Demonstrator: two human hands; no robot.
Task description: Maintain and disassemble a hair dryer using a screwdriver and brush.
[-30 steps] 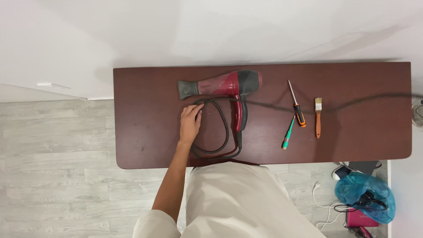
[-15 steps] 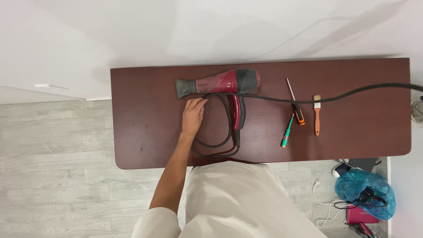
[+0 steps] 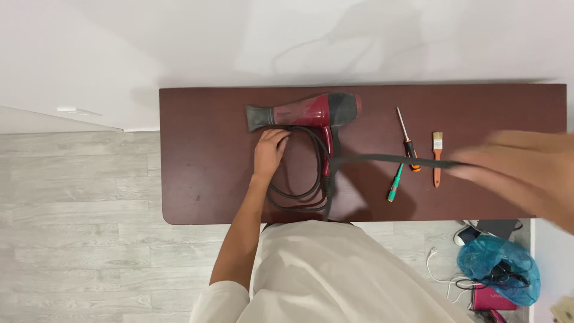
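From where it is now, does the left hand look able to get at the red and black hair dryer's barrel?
Probably yes. The left hand rests on the coiled black cord right beside the red and black hair dryer on the dark brown table, with nothing between them.

A dark brown table (image 3: 197, 179) stands against a white wall (image 3: 179, 42) on grey plank flooring (image 3: 78, 239).

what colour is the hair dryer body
Dark red, with a grey-black nozzle and rear cap, on the hair dryer; seen in the head view.
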